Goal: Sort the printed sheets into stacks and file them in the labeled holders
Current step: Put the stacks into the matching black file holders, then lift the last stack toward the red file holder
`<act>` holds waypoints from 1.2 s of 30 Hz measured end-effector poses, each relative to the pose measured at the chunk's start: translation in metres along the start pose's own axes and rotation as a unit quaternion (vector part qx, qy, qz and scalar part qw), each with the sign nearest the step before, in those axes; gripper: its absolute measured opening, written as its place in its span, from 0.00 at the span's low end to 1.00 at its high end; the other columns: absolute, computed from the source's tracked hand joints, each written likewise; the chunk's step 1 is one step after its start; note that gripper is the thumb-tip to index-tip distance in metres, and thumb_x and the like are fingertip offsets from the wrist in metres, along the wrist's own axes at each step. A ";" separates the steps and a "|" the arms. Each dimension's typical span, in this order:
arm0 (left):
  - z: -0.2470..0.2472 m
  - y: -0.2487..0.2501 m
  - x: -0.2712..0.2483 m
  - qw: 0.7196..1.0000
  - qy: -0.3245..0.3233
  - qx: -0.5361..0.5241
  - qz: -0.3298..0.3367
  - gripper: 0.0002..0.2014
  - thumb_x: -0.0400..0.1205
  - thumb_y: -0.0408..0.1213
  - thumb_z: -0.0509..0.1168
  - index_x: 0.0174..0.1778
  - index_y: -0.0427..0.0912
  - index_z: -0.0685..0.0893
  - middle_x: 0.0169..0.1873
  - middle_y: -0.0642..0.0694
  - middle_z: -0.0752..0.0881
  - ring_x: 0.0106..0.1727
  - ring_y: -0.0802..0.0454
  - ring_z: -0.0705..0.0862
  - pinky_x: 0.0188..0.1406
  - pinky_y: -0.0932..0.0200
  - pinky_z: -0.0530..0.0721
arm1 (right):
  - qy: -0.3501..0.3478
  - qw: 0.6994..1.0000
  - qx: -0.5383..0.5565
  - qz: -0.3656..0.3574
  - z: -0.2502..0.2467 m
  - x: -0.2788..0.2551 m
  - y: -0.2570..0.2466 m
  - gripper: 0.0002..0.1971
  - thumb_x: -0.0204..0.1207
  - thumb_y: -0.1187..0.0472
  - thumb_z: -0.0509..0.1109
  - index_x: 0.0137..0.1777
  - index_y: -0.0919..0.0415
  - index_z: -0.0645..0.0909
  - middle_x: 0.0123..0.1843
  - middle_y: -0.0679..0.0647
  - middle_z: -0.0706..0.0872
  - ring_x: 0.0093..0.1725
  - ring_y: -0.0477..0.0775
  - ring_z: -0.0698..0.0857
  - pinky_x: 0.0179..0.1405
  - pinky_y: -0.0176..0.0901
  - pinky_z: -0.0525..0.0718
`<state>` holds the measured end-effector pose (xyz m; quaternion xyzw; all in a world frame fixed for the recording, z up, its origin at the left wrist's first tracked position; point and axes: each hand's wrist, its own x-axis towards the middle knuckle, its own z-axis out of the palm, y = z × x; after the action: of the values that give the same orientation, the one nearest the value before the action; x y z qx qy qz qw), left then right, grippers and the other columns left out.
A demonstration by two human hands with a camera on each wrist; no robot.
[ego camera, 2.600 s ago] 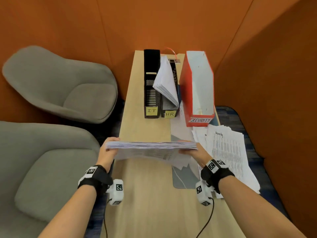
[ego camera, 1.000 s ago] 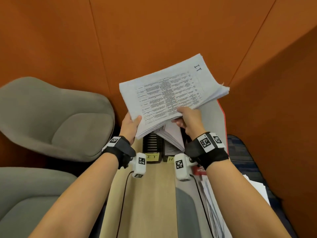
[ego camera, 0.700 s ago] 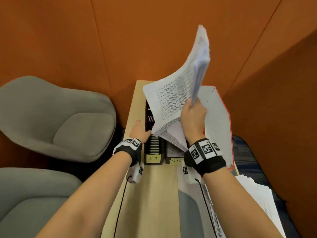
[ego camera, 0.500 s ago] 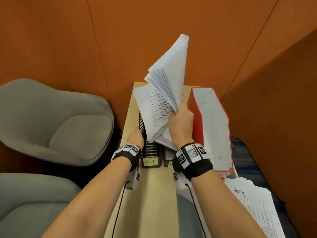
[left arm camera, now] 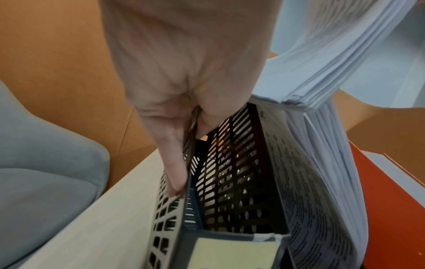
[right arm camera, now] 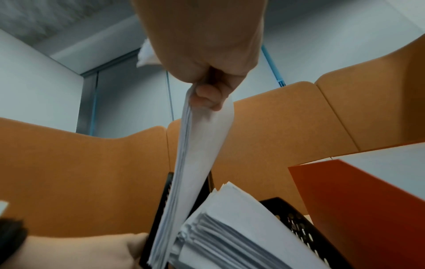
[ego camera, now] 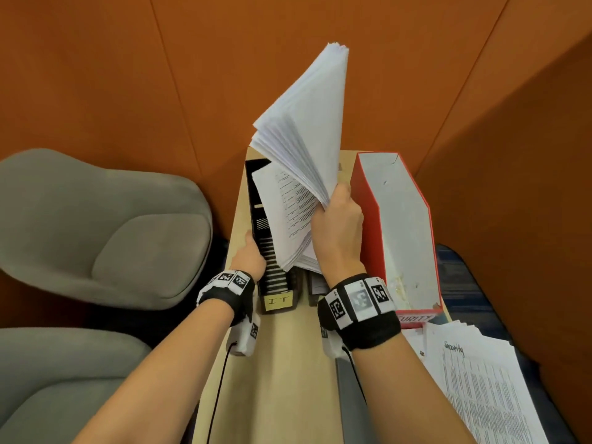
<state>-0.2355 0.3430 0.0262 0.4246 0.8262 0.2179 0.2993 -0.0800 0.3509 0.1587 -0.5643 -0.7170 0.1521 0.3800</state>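
3 holders, 2 black, 1 red holder (ego camera: 397, 225), right hand (ego camera: 338, 232) pinching 1 sheaf (ego camera: 307, 133) over IT holder (ego camera: 267, 251), left hand (ego camera: 250, 256) gripping its left wall, loose pile (ego camera: 480, 379) at table's right edge.

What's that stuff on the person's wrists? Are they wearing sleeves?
No sleeves: both forearms are bare. Each wrist has a black strap with white tiles printed with black square codes, one on the left wrist and one on the right wrist. Under each strap hangs a small white camera block carrying another code square, and a thin black cable runs back from it along the arm.
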 end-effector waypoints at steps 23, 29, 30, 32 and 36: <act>0.009 -0.016 -0.004 0.989 -0.131 -0.062 -0.039 0.20 0.86 0.34 0.56 0.74 0.39 0.71 0.73 0.41 0.74 0.63 0.39 0.83 0.60 0.52 0.82 | -0.324 0.909 0.206 0.161 0.071 -0.096 0.088 0.15 0.80 0.60 0.65 0.65 0.56 0.80 0.58 0.48 0.86 0.59 0.50 0.86 0.61 0.39 0.82; 0.022 -0.009 -0.015 0.995 -0.082 -0.025 -0.045 0.16 0.84 0.31 0.59 0.67 0.29 0.77 0.71 0.30 0.75 0.72 0.35 0.74 0.69 0.50 0.73 | -0.103 0.933 0.202 0.279 -0.040 -0.113 0.226 0.14 0.79 0.75 0.60 0.47 0.60 0.84 0.43 0.59 0.87 0.37 0.51 0.85 0.41 0.37 0.83; 0.025 -0.012 -0.023 0.994 -0.058 -0.060 -0.064 0.11 0.84 0.32 0.60 0.57 0.31 0.82 0.68 0.28 0.77 0.70 0.33 0.75 0.67 0.49 0.74 | -0.070 0.942 0.140 0.297 -0.061 -0.113 0.252 0.12 0.79 0.74 0.60 0.50 0.61 0.84 0.45 0.59 0.87 0.40 0.52 0.85 0.40 0.32 0.82; 0.039 -0.017 -0.035 0.982 0.023 -0.163 -0.094 0.09 0.83 0.36 0.59 0.48 0.33 0.79 0.65 0.27 0.79 0.68 0.31 0.77 0.67 0.46 0.76 | -0.012 0.934 0.032 0.355 -0.101 -0.117 0.309 0.14 0.80 0.70 0.61 0.61 0.61 0.82 0.55 0.61 0.87 0.52 0.59 0.85 0.45 0.36 0.79; 0.106 -0.030 -0.092 0.910 0.195 -0.270 -0.249 0.19 0.85 0.32 0.53 0.71 0.28 0.71 0.69 0.28 0.76 0.70 0.33 0.75 0.69 0.46 0.71 | -0.038 0.835 -0.092 0.541 -0.174 -0.154 0.408 0.34 0.76 0.56 0.69 0.80 0.63 0.63 0.77 0.65 0.72 0.72 0.69 0.74 0.66 0.57 0.76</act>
<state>-0.1380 0.2620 -0.0410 0.0573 0.8568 0.4294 0.2798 0.3393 0.3014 -0.0469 -0.8884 -0.3217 0.2882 0.1554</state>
